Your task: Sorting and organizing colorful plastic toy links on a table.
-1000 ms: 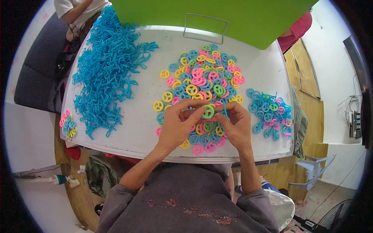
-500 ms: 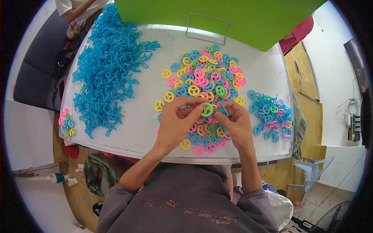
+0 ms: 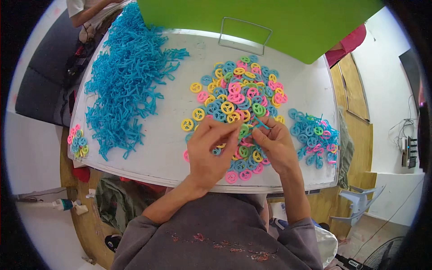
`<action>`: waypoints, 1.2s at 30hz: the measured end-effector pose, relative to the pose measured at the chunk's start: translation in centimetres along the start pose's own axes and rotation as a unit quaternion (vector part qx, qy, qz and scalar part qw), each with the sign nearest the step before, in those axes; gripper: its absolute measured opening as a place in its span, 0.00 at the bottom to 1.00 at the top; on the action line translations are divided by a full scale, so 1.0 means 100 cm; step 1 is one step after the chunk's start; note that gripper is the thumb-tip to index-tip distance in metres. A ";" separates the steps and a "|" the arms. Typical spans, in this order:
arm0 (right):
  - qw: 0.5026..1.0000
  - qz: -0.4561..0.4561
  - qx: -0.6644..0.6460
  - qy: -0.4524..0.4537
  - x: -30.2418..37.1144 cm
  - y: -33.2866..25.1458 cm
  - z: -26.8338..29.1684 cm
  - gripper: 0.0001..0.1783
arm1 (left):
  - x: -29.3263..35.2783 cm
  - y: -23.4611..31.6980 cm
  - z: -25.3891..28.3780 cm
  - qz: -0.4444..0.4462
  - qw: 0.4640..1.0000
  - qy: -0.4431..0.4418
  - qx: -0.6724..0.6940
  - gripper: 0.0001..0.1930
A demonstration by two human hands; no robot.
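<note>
My left hand (image 3: pixel 210 150) is over the wheel pile with its thumb and fingers pinched together. A small green spoked plastic wheel (image 3: pixel 243 131) shows at those fingertips, partly hidden by them. My right hand (image 3: pixel 275 143) is closed on a thin blue plastic stick piece (image 3: pixel 262 122), which pokes out between thumb and forefinger. The two hands are close together, wheel and blue piece nearly meeting. Beneath them spreads a pile of pink, yellow, green and blue toy wheels (image 3: pixel 234 87).
A big heap of blue plastic pieces (image 3: pixel 123 76) covers the table's left side. Wheels joined to blue pieces (image 3: pixel 315 135) lie at the right edge, and a few wheels (image 3: pixel 78 140) at the left edge. A green panel (image 3: pixel 261 22) and wire handle (image 3: pixel 245 48) stand at the back.
My left hand has turned, and its fingers now cover more of the green wheel. The wheel has shifted slightly right and down. My right hand still grips the blue piece.
</note>
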State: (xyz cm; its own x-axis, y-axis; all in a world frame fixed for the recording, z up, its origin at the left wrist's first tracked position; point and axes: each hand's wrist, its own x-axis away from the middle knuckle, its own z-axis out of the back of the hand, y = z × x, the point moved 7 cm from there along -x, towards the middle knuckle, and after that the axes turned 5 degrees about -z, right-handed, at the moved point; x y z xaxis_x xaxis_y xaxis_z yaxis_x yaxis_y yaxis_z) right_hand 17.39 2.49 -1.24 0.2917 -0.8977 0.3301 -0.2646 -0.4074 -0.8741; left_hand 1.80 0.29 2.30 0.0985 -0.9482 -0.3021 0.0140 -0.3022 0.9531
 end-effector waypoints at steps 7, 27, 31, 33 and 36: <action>0.968 0.063 0.218 0.107 0.006 -0.015 -0.002 0.21 | -0.007 -0.011 0.002 0.021 0.999 -0.025 0.011 0.10; 0.870 0.243 0.402 0.151 0.006 -0.023 -0.014 0.09 | -0.013 -0.034 0.004 0.108 0.989 -0.055 0.080 0.10; 0.916 0.163 0.332 0.156 0.004 -0.015 -0.011 0.04 | -0.011 -0.042 0.002 0.164 0.981 -0.051 0.087 0.10; 0.910 0.166 0.342 0.165 0.004 -0.014 -0.012 0.04 | -0.009 -0.046 0.001 0.180 0.977 -0.040 0.105 0.10; 0.904 0.170 0.344 0.187 0.005 -0.008 -0.009 0.04 | -0.005 -0.050 0.000 0.166 0.980 -0.026 0.106 0.10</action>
State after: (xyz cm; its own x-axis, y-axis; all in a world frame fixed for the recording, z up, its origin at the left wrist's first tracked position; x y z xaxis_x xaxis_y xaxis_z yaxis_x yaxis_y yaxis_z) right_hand 16.92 2.17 -0.05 -0.0635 -0.9979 -0.0148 0.3916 -0.0113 -0.9201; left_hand 1.65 2.30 -2.34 0.0123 -0.9998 0.0175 -0.2185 0.0144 0.9757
